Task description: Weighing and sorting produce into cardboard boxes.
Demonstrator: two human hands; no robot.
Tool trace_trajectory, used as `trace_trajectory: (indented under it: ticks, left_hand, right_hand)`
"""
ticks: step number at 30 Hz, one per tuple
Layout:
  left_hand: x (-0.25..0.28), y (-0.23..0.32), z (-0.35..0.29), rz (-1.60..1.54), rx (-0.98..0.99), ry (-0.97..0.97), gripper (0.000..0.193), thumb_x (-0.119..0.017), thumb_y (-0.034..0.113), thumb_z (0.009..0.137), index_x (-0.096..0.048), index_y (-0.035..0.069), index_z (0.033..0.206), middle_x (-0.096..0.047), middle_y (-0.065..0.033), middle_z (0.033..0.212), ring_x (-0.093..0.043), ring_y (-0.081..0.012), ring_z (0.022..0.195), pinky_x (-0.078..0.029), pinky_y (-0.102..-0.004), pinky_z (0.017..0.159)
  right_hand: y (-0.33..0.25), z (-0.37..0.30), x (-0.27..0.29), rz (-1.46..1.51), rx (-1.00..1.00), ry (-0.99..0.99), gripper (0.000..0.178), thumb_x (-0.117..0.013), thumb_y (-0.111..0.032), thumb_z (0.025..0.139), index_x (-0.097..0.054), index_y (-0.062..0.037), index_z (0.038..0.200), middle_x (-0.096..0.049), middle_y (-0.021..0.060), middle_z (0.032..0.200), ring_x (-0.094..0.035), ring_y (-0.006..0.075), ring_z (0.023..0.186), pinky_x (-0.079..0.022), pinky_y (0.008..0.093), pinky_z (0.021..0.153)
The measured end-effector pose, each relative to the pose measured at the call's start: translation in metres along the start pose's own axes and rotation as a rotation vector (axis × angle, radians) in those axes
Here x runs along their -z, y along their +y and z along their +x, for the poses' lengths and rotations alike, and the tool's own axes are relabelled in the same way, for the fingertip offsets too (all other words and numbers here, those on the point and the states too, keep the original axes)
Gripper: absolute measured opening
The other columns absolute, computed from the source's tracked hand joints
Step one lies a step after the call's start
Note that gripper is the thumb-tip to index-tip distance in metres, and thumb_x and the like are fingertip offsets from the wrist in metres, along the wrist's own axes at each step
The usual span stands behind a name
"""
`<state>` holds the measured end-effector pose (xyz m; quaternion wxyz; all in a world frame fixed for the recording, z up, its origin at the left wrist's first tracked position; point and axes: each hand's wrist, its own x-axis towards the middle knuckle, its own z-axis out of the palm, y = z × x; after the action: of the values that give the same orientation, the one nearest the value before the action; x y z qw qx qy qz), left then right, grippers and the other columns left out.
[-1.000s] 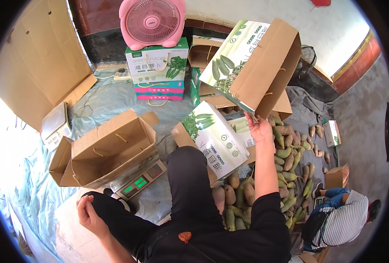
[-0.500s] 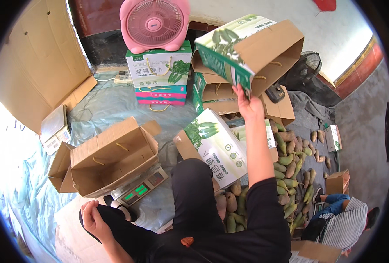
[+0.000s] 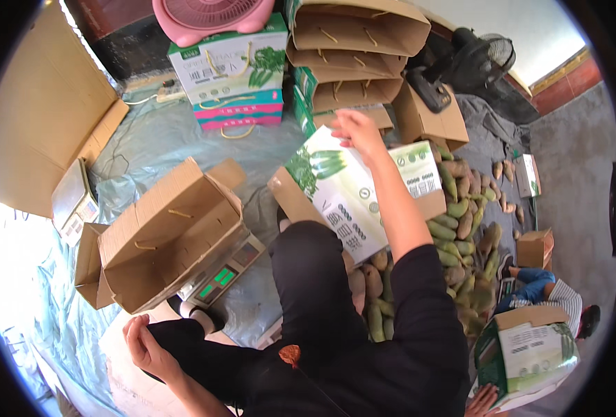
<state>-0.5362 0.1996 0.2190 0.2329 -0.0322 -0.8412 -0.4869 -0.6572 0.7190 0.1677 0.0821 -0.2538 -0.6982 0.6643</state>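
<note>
My right hand (image 3: 358,133) is empty, with fingers loosely bent, over the upper end of a white and green printed carton (image 3: 350,191) that lies tilted beside my knee; I cannot tell whether it touches it. Just behind stand stacked open gift cartons (image 3: 363,35) with yellow rope handles. My left hand (image 3: 145,347) rests near my left thigh, empty, fingers loosely curled and partly apart. Nearest to it is an open brown carton (image 3: 172,233), tipped toward me on a digital scale (image 3: 221,274) with a lit green display.
Long green radishes (image 3: 454,229) lie heaped at the right. A pink fan (image 3: 214,17) sits on stacked boxes; a black fan (image 3: 461,66) stands at the back right. Another scale (image 3: 75,201) is at the left. At lower right, another person's hand (image 3: 484,399) touches a green-white carton (image 3: 530,351).
My right hand has let go of the raised carton, which now sits on the stack, and has come back toward me. Another person's carton and hand have appeared at lower right.
</note>
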Motion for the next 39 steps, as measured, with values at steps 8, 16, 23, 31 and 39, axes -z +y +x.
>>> trace_trajectory:
  ticks: [8,16,23,31,39]
  left_hand:
    - [-0.005,-0.006,-0.006,-0.085,0.003,-0.007,0.014,-0.047,-0.007,0.090,-0.060,-0.005,0.094,-0.057,-0.0102,0.089,-0.055,-0.0169,0.081,-0.046,-0.0265,0.076]
    - [0.000,0.001,-0.016,-0.073,-0.028,-0.057,0.015,-0.045,-0.007,0.090,-0.060,-0.004,0.093,-0.058,-0.0098,0.089,-0.055,-0.0165,0.080,-0.047,-0.0272,0.075]
    - [0.006,-0.005,-0.023,-0.063,0.003,-0.046,0.015,-0.046,-0.002,0.092,-0.060,-0.004,0.095,-0.058,-0.0085,0.090,-0.056,-0.0156,0.081,-0.048,-0.0280,0.076]
    - [0.009,-0.004,-0.027,-0.047,0.024,-0.030,0.013,-0.046,-0.004,0.092,-0.059,-0.005,0.095,-0.056,-0.0083,0.087,-0.054,-0.0159,0.079,-0.048,-0.0276,0.074]
    - [0.002,0.001,-0.024,-0.096,0.009,-0.062,0.013,-0.046,-0.003,0.093,-0.059,-0.004,0.095,-0.055,-0.0071,0.086,-0.052,-0.0150,0.078,-0.045,-0.0269,0.073]
  right_hand:
    - [0.108,-0.176,0.018,-0.139,-0.347,-0.131,0.026,-0.054,-0.027,0.091,-0.061,-0.0073,0.107,-0.065,0.0040,0.094,-0.063,0.0130,0.078,-0.048,0.0265,0.063]
    - [0.279,-0.275,0.002,0.034,-0.895,-0.125,0.031,-0.064,-0.035,0.086,-0.062,-0.0062,0.095,-0.062,0.0024,0.088,-0.058,0.0130,0.073,-0.049,0.0305,0.057]
    - [0.304,-0.272,-0.028,0.636,-0.793,-0.009,0.048,-0.068,-0.040,0.082,-0.051,-0.0105,0.116,-0.056,0.0050,0.116,-0.049,0.0239,0.106,-0.039,0.0410,0.089]
    - [0.244,-0.267,-0.015,0.987,-0.600,0.373,0.050,-0.067,-0.037,0.084,-0.048,-0.0126,0.124,-0.053,0.0038,0.123,-0.048,0.0239,0.112,-0.035,0.0410,0.095]
    - [0.201,-0.224,-0.043,1.010,-0.263,0.453,0.032,-0.068,-0.020,0.085,-0.055,-0.0057,0.110,-0.061,0.0054,0.102,-0.058,0.0191,0.093,-0.046,0.0368,0.081]
